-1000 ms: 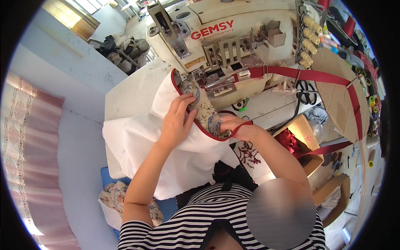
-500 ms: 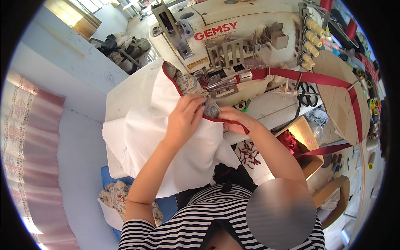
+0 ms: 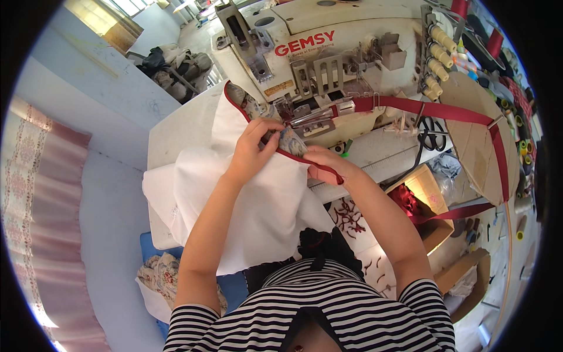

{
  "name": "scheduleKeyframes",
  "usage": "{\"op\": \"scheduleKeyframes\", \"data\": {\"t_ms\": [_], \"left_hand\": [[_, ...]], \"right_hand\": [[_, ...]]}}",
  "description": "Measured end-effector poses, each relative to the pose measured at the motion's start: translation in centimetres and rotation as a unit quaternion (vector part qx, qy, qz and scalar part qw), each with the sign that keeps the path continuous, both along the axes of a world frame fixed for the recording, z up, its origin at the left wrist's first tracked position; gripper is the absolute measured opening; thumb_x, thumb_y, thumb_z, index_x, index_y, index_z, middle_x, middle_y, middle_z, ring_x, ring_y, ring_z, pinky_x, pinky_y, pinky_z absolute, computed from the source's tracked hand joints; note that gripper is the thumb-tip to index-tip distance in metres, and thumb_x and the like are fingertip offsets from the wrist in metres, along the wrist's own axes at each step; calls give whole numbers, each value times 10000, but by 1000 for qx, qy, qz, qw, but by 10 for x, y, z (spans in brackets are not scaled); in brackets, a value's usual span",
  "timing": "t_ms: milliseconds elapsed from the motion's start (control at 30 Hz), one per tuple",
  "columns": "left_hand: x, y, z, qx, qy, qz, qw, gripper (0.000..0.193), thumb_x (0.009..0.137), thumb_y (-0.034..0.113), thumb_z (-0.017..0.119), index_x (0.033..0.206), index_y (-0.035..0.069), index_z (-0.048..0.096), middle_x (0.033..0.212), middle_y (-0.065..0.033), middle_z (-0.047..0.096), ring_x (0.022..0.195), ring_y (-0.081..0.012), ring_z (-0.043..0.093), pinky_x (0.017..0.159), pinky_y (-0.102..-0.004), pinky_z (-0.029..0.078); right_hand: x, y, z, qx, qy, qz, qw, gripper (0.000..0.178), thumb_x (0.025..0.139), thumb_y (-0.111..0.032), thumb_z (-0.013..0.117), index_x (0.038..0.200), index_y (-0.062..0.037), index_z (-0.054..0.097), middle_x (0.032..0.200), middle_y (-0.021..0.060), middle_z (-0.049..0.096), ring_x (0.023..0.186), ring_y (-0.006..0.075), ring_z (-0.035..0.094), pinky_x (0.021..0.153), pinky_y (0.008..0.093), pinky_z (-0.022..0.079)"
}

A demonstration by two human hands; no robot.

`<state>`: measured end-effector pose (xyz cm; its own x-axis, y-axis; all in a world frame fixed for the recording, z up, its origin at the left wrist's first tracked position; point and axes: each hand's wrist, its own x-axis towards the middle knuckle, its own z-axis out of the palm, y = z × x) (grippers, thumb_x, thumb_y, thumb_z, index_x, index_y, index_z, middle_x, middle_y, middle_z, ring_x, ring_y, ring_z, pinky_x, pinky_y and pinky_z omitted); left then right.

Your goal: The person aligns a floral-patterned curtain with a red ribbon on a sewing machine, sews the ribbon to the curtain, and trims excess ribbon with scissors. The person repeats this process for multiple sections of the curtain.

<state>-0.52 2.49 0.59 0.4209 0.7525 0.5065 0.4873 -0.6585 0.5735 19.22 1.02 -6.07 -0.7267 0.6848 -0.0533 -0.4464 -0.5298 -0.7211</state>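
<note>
Cloth, 1 piece [image 3: 202, 188]: white on the outer face, with a flowered inner face [image 3: 293, 141] showing along the upper edge, trimmed with a red border [image 3: 236, 110]. It lay draped over the table [image 3: 176, 126] and down toward the person's lap, its upper edge just beside the metal parts of the sewing machine [image 3: 311, 50]; whether any of it sat under the needle could not be told.

Hands, 2, both bare. Left hand [image 3: 255, 149]: curled over the trimmed edge, grasping the cloth, fingertips on the flowered side near the machine. Right hand [image 3: 328, 165]: grasping the same edge farther along, the border's end lying across it; its underside was hidden.

Ribbon, red, 1 length [image 3: 440, 106]: ran right from the machine's metal guide, passed over a cardboard sheet [image 3: 466, 126], dropped, and turned back left toward a cardboard box [image 3: 443, 232] holding more red material [image 3: 404, 199].

Scraps, dark red [image 3: 350, 218]: scattered on the floor right of the lap.

Bundle, flowered [image 3: 159, 274]: rested on a blue surface [image 3: 237, 293] beside the left arm.

Curtain, pink, 1 [image 3: 61, 234]: hung at far left.
</note>
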Motion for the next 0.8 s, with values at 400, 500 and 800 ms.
{"op": "scheduleKeyframes", "data": {"t_ms": [400,500,800], "left_hand": [[-30,-35,42,138,225,-2,964,172,745,186,704,850,83,615,864,-40,553,889,-246,524,950,-417,375],[4,-57,50,148,194,-40,969,196,722,185,719,783,66,576,795,-60,560,830,-264,544,933,-422,402],[38,-95,-47,86,213,134,964,233,683,81,675,859,81,521,770,-72,569,771,-262,558,745,-375,403]], "right_hand": [[15,-60,9,173,-341,-140,913,357,918,-241,465,1186,-15,529,1112,140,607,1015,215,588,883,351,453],[-18,-99,10,274,-348,-109,890,360,873,-198,500,1173,-1,529,1156,184,582,1082,272,549,928,375,417],[-35,-137,-8,439,-381,67,811,240,818,-227,536,893,-34,658,809,148,672,777,316,642,738,392,498]]}}
